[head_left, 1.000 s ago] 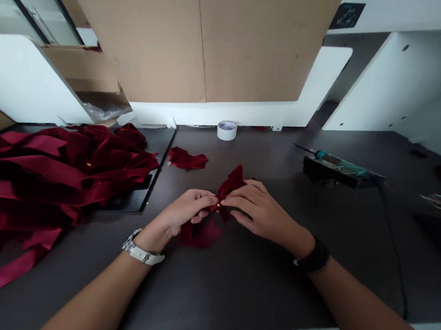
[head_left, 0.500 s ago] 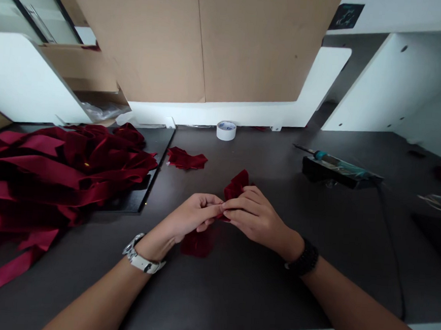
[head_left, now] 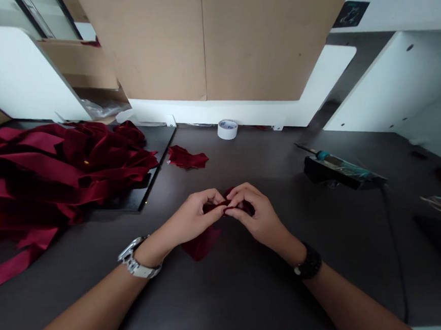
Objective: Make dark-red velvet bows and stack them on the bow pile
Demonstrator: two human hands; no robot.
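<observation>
A: Any lettering noted?

B: Blue print is seen inside the white tape roll (head_left: 227, 130), too small to be read. Pale marks on the dark label (head_left: 351, 14), upper right, cannot be made out.

A: What is obscured?

B: Most of the dark red velvet piece (head_left: 211, 208), held over the middle of the counter (head_left: 271, 291), is covered by fingers. A blurred red part is seen below the left hand (head_left: 191, 217). The ribbon heap (head_left: 76, 158) is cut off at the left edge.

A: Hands?

B: Velvet is pinched by left hand and right hand (head_left: 260, 215), close together, both angled inward, fingers curled.
</observation>
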